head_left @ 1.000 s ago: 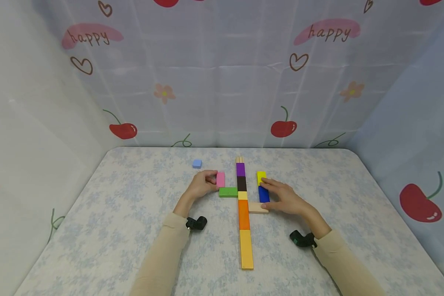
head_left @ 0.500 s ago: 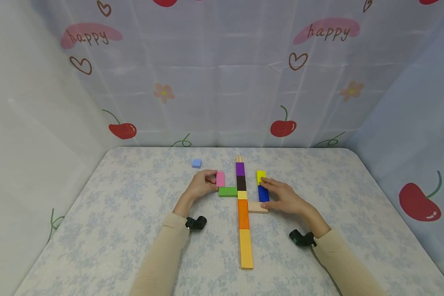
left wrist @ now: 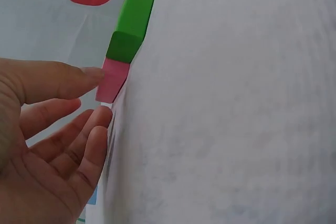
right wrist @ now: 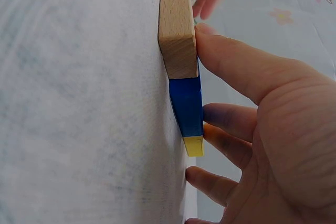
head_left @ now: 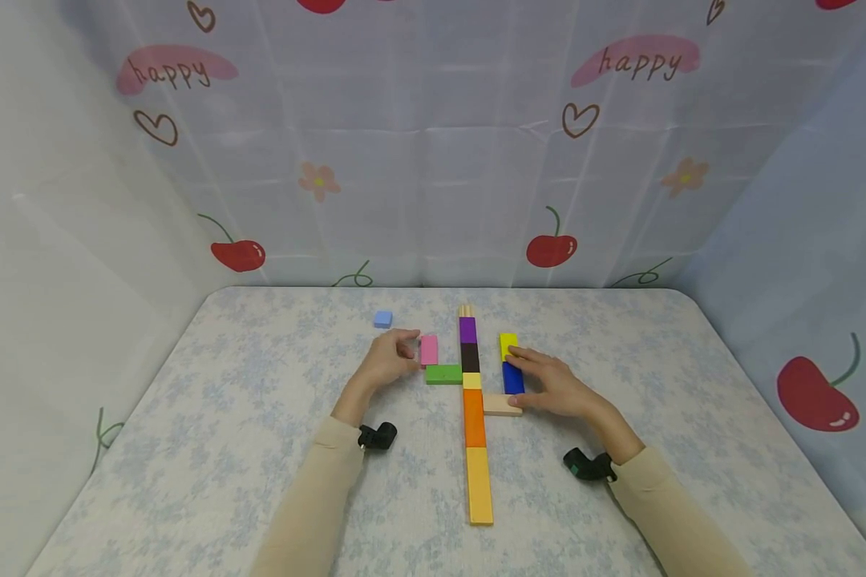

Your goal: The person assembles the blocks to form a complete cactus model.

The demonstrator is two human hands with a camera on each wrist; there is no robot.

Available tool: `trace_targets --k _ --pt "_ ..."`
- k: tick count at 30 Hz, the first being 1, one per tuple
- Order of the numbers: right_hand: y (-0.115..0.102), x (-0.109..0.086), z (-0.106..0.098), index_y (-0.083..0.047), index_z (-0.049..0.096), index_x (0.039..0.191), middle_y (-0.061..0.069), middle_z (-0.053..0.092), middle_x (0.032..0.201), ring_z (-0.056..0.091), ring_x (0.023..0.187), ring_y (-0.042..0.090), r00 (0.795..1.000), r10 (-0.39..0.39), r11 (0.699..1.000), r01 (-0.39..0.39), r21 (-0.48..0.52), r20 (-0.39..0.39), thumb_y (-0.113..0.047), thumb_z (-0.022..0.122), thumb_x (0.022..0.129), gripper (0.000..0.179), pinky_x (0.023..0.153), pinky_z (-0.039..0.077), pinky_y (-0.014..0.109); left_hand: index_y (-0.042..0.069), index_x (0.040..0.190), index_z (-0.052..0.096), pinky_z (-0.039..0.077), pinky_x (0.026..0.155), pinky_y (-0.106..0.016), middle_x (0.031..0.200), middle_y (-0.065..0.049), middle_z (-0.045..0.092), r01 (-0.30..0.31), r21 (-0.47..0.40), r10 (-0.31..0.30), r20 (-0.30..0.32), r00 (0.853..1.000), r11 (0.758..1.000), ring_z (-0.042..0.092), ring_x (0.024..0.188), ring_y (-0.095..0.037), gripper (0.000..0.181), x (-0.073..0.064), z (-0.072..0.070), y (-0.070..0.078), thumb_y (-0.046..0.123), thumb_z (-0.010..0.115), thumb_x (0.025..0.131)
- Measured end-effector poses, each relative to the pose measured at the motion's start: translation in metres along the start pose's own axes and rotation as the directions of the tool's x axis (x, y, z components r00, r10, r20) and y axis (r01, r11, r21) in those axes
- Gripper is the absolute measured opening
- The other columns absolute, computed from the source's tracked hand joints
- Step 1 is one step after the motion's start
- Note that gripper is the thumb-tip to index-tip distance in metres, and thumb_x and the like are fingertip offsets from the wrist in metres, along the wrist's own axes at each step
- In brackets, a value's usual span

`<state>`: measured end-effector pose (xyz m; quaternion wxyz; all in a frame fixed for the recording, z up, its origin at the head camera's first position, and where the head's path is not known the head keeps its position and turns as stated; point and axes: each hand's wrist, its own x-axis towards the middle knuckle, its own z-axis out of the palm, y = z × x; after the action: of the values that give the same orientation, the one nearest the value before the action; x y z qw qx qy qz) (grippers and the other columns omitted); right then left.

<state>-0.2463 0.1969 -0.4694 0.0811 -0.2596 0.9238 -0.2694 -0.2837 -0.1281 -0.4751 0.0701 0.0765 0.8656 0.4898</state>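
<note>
My left hand is just left of the pink block, fingers loosely bent and holding nothing. In the left wrist view, the thumb tip overlaps the pink block; contact there is unclear. The pink block stands at the left end of the green block. My right hand spreads over the right branch: fingertips rest on the yellow block and dark blue block, and the thumb touches the plain wooden block. The right wrist view shows these fingers extended along the blocks.
Between the hands runs a column: thin sticks, purple block, dark brown block, small pale yellow block, orange block, long yellow block. A light blue block lies apart, behind the left hand.
My left hand has let go of the pink block and drawn slightly left, leaving the block in place above the green one. The right hand stays where it was.
</note>
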Motion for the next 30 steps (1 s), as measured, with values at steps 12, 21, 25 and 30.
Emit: trace_targets --k 12,21,25,30 --pt "0.000 0.000 -0.001 -0.002 0.044 0.146 0.021 0.035 0.155 0.029 0.143 0.044 1.000 -0.003 1.000 0.003 0.005 -0.003 -0.035 0.074 0.086 0.075 0.111 0.017 0.071 0.002 0.127 0.062 0.054 0.082 -0.039 0.128 -0.017 0.051 -0.005 -0.099 -0.018 -0.233 0.972 0.995 0.057 0.110 -0.031 0.040 0.007 -0.032 -0.003 0.006 0.069 0.088" --pt "0.000 -0.001 -0.001 -0.001 0.044 0.146 0.022 0.035 0.155 0.029 0.143 0.045 1.000 -0.016 1.000 0.016 0.006 -0.007 -0.034 0.074 0.086 0.075 0.110 0.016 0.072 0.005 0.138 0.053 0.048 0.096 -0.047 0.140 -0.019 0.042 0.066 -0.126 -0.098 -0.264 0.960 0.990 0.047 0.125 -0.035 0.053 0.016 -0.041 -0.014 0.007 0.070 0.088" --pt "0.001 -0.001 0.000 -0.001 0.044 0.146 0.022 0.035 0.155 0.029 0.143 0.045 1.000 -0.019 1.000 0.019 0.003 -0.005 -0.036 0.073 0.086 0.075 0.111 0.017 0.071 0.007 0.143 0.048 0.046 0.101 -0.049 0.146 -0.018 0.040 0.102 -0.155 -0.138 -0.243 0.960 0.983 0.044 0.130 -0.035 0.058 0.020 -0.040 -0.019 0.005 0.068 0.088" --pt "0.001 -0.001 0.000 -0.002 0.044 0.146 0.021 0.035 0.155 0.030 0.143 0.044 1.000 -0.014 1.000 0.014 0.004 -0.007 -0.036 0.074 0.086 0.075 0.111 0.017 0.071 0.008 0.146 0.045 0.048 0.098 -0.046 0.142 -0.020 0.044 0.119 -0.164 -0.155 -0.231 0.961 0.979 0.047 0.126 -0.035 0.062 0.026 -0.037 -0.023 0.004 0.068 0.089"
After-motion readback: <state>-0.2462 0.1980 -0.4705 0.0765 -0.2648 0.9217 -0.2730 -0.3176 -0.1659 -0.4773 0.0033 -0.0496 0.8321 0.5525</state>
